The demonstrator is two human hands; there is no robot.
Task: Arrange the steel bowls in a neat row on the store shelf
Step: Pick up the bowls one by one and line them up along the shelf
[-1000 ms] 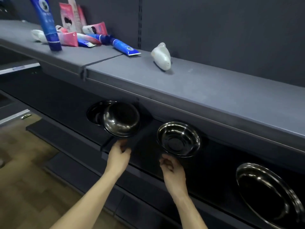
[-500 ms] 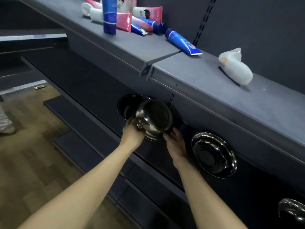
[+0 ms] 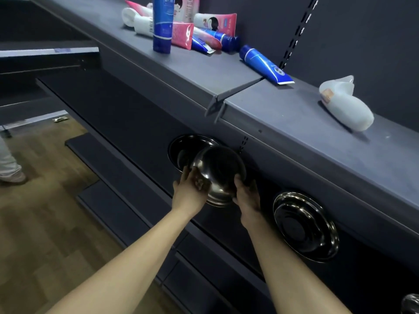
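**Steel bowl held at the mouth of a dark lower shelf**

Dark grey store shelving fills the wall, with a wood floor (image 3: pixel 45 223) below. On the lower shelf (image 3: pixel 127 123), tucked under the upper shelf (image 3: pixel 294 123), the steel bowls sit in deep shade. Both hands are on one bowl (image 3: pixel 218 172), raised and tilted at the shelf front: the left hand (image 3: pixel 189 191) curls round its left flank, the right hand (image 3: pixel 247 196) cups the right side with fingers bent against the wall, so the grip of each is closed on that bowl.

Thin polished steel like this is probably light and rigid, but slick; holding at the rolled rim or under the base looks safer than pressing the smooth curved wall. It would clang and may dent if dropped.

A second bowl (image 3: pixel 188 147) stands just behind and left, partly hidden by the held one, close enough to knock. A wide-rimmed bowl (image 3: pixel 305 225) rests to the right, apart. The upper shelf's overhang crowds the space above. Up top lie tubes (image 3: pixel 265 64) and a white bottle (image 3: pixel 347 105), out of the way.
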